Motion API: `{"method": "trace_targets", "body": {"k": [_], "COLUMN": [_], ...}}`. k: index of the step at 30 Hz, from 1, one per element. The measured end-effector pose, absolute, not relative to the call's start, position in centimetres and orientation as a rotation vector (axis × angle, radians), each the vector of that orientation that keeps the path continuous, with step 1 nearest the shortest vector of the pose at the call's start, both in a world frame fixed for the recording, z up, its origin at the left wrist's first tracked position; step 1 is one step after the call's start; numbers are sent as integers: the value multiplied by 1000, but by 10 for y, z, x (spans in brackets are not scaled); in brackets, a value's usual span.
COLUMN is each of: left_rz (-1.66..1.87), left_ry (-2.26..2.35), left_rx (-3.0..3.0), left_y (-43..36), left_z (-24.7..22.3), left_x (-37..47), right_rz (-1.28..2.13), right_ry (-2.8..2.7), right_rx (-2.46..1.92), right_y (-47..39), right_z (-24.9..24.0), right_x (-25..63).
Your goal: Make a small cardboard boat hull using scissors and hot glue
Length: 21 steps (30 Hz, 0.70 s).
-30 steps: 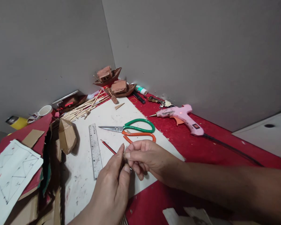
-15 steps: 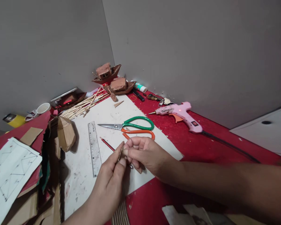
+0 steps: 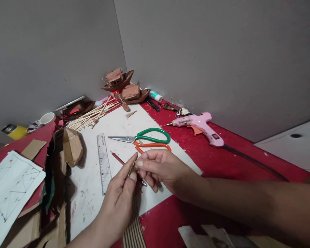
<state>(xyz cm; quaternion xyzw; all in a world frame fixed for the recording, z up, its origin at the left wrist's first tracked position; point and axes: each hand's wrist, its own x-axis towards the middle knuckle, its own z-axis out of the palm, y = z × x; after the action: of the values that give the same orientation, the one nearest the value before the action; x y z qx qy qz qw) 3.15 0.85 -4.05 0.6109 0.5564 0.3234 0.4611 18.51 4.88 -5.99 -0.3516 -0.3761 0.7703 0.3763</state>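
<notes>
Between the thumb and fingers of my left hand (image 3: 120, 193) is a small brown cardboard piece (image 3: 132, 168), seen nearly edge-on. My right hand (image 3: 161, 168) pinches at the right side of this piece, its thumb and forefinger closed and the other fingers curled below. Below my left hand runs a ribbed corrugated cardboard strip (image 3: 133, 229); whether it joins the held piece is hidden. Just beyond the hands lie scissors (image 3: 127, 139) with one green and one orange handle. A red pencil (image 3: 116, 157) lies partly under my left fingers, and a clear ruler (image 3: 103, 165) is left of it.
A pink glue gun (image 3: 198, 124) lies on the red tabletop (image 3: 222, 165) at right, its cord trailing rightward. Model boats (image 3: 130, 93) and thin wooden sticks (image 3: 93, 115) are at the back. At left are a cardboard hull (image 3: 72, 147), stacked cardboard and a drawing sheet (image 3: 15, 182).
My right hand's lower fingers have opened slightly, and its fingertips have shifted a little up the piece. More of the corrugated strip shows below my left hand.
</notes>
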Motion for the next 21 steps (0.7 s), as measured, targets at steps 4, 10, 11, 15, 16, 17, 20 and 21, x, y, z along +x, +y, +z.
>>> {"method": "trace_targets", "body": {"k": [4, 10, 11, 15, 16, 17, 20, 21], "left_rz": [740, 722, 717, 690, 687, 686, 686, 685], "left_ry": [1329, 1345, 1349, 1350, 1349, 1348, 1344, 1342], "left_rx": [1492, 1534, 1541, 1589, 1599, 1608, 1625, 1628], "left_y": [8, 7, 7, 6, 5, 5, 5, 5], "left_z": [-40, -41, -41, -40, -40, -40, -41, -42], "left_x": [31, 31, 31, 30, 29, 29, 28, 29], "right_rz": [2028, 2059, 2064, 2089, 2093, 2094, 2089, 2084], "right_ry": [-884, -870, -876, -861, -857, -854, -859, -862], "right_rx": [-935, -921, -922, -923, -923, -927, -949, -958], "right_y": [51, 50, 50, 51, 51, 51, 50, 50], "right_z": [-57, -52, -52, -51, -51, -50, -48, -48], "right_x": [184, 185, 186, 186, 186, 186, 185, 185]}}
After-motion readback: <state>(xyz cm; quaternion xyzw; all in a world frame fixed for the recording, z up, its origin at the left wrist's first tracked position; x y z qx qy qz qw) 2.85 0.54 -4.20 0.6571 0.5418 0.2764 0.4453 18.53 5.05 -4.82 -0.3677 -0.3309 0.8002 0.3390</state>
